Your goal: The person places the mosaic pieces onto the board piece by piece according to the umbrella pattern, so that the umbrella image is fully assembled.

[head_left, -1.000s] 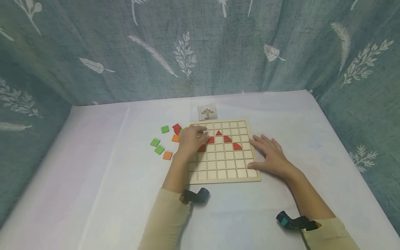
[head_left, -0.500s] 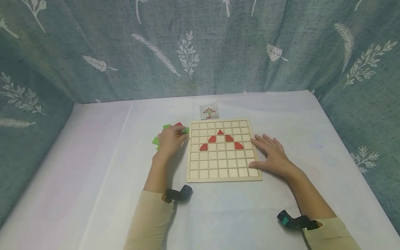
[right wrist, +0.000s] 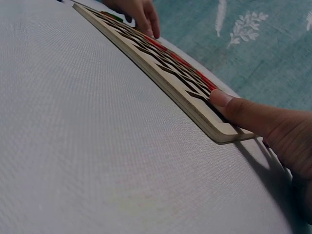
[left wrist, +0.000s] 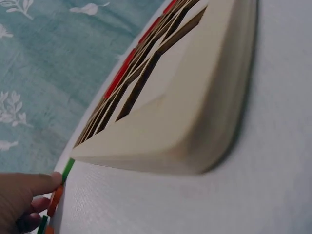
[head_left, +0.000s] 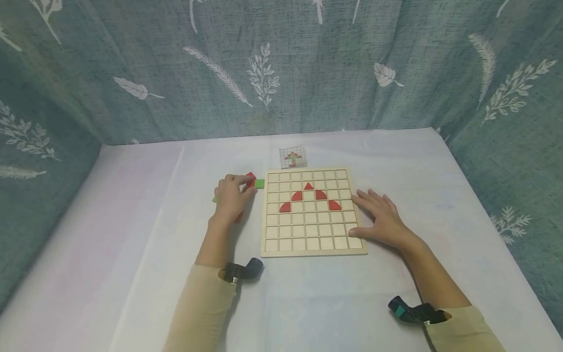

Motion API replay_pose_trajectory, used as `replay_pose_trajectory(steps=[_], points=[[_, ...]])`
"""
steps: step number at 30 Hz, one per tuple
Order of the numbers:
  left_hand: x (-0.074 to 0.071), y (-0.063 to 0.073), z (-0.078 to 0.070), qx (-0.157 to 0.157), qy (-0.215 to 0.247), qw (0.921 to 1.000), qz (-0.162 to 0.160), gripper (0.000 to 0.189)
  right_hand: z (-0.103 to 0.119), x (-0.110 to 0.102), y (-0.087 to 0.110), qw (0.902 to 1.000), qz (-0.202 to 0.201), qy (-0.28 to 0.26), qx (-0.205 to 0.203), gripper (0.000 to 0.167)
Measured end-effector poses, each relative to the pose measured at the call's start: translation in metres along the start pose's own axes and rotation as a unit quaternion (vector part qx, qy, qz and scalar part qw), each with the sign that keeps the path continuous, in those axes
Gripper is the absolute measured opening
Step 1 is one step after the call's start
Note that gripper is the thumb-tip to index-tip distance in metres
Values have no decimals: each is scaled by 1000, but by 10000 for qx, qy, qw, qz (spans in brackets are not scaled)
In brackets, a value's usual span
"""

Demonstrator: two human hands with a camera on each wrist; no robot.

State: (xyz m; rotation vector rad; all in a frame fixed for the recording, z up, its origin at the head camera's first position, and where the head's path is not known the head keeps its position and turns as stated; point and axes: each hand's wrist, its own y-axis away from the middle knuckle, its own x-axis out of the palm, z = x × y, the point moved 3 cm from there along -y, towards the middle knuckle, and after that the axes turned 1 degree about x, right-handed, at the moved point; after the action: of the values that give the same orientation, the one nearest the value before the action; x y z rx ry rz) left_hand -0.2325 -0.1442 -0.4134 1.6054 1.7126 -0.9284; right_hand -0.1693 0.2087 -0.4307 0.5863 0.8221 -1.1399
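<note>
A wooden grid board point(head_left: 308, 244) lies on the white table and carries several red pieces point(head_left: 309, 186) set in a peak shape. Just left of the board's far corner, my left hand point(head_left: 244, 183) has its fingers curled over the loose tiles. Its fingertips are on a red tile point(head_left: 251, 177), beside a green tile point(head_left: 259, 184). In the left wrist view the thumb point(left wrist: 34, 183) touches the tile edges point(left wrist: 55, 197). My right hand point(head_left: 360, 215) lies flat against the board's right edge, and its thumb point(right wrist: 234, 105) rests on the near corner.
A small pattern card point(head_left: 292, 157) lies beyond the board. An orange tile point(head_left: 239, 216) and another green tile point(head_left: 214, 199) peek out from under my left hand. Patterned teal curtains point(head_left: 281, 73) close in the table on three sides.
My left hand has left the board and moved left onto the loose tiles. The right hand and the board have stayed put.
</note>
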Motion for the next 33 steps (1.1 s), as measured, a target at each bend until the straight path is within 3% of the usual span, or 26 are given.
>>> replay_pose_trajectory(steps=[14, 20, 26, 33], points=[[4, 6, 5, 82, -764, 9959, -477, 32, 2, 0, -1, 10000, -6, 58, 9, 89], [3, 11, 4, 72, -636, 9971, -419, 31, 2, 1, -2, 10000, 15, 81, 13, 90], [3, 12, -2, 230, -710, 9970, -191, 31, 1, 0, -1, 9999, 28, 106, 57, 90], [0, 13, -1, 452, -436, 9980, -88, 30, 3, -1, 0, 9999, 37, 120, 73, 90]])
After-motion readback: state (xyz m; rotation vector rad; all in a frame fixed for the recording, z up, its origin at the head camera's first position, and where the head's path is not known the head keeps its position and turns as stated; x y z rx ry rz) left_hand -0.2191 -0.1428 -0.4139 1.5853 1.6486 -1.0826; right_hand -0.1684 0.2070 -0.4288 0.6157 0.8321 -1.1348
